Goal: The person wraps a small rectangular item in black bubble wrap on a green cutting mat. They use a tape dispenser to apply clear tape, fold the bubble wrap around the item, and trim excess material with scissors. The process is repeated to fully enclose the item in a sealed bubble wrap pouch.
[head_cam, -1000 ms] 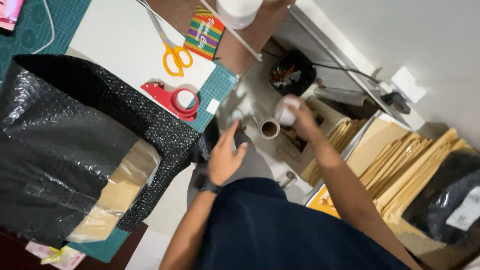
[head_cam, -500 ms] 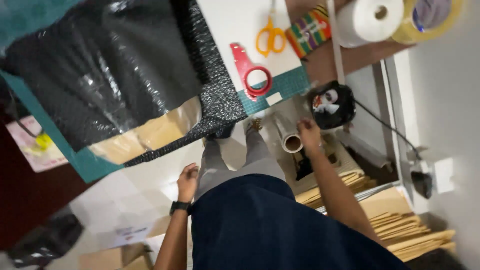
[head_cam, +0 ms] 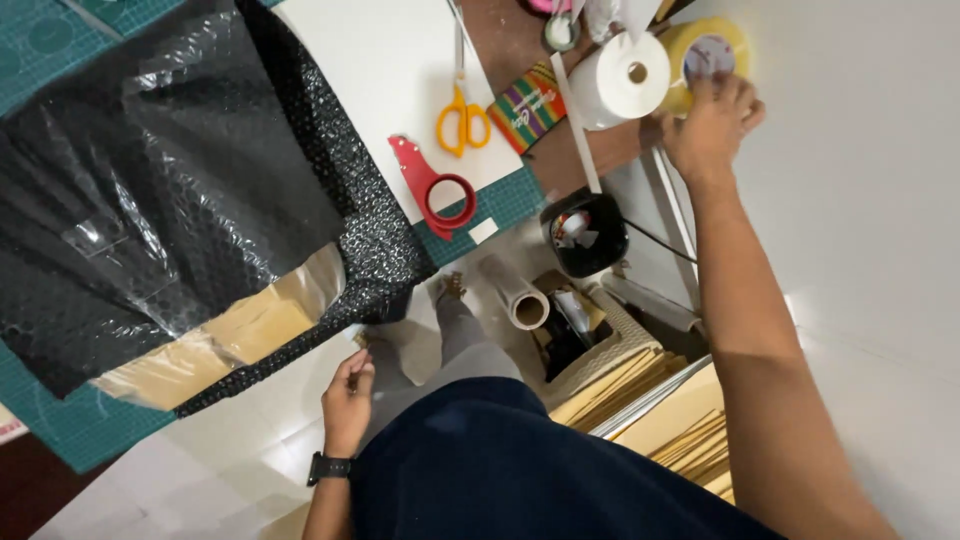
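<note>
The head view looks straight down on a person in a dark shirt who stands at the edge of a table (head_cam: pixel 400 60).

The right hand (head_cam: pixel 710 125) is stretched far forward, to the top of the picture. Its fingers lie over a yellow tape roll (head_cam: pixel 700 55) and touch its upper face, but whether they really clamp the roll cannot be told from here. The tape roll is at the far edge of the table, just beside a white paper roll (head_cam: pixel 620 80), which lies on its side with the hollow core turned toward the camera.

The left hand (head_cam: pixel 347 402) hangs low beside the person's hip, near the front edge of the table. Its fingers are loosely curled and it holds nothing. A black watch (head_cam: pixel 328 468) sits on the wrist.

On the table, a large sheet of black bubble wrap (head_cam: pixel 190 200) covers the left part, over a green cutting mat (head_cam: pixel 60 425); a piece of brown cardboard (head_cam: pixel 230 335) shows under its lower edge. To the right of it lie a red tape dispenser (head_cam: pixel 435 190) and orange scissors (head_cam: pixel 462 115), both on a white board.

Below the table edge stand a clear film roll (head_cam: pixel 515 292) and a small black bin (head_cam: pixel 585 232). At the right, brown envelopes (head_cam: pixel 660 410) are stacked on the floor.
</note>
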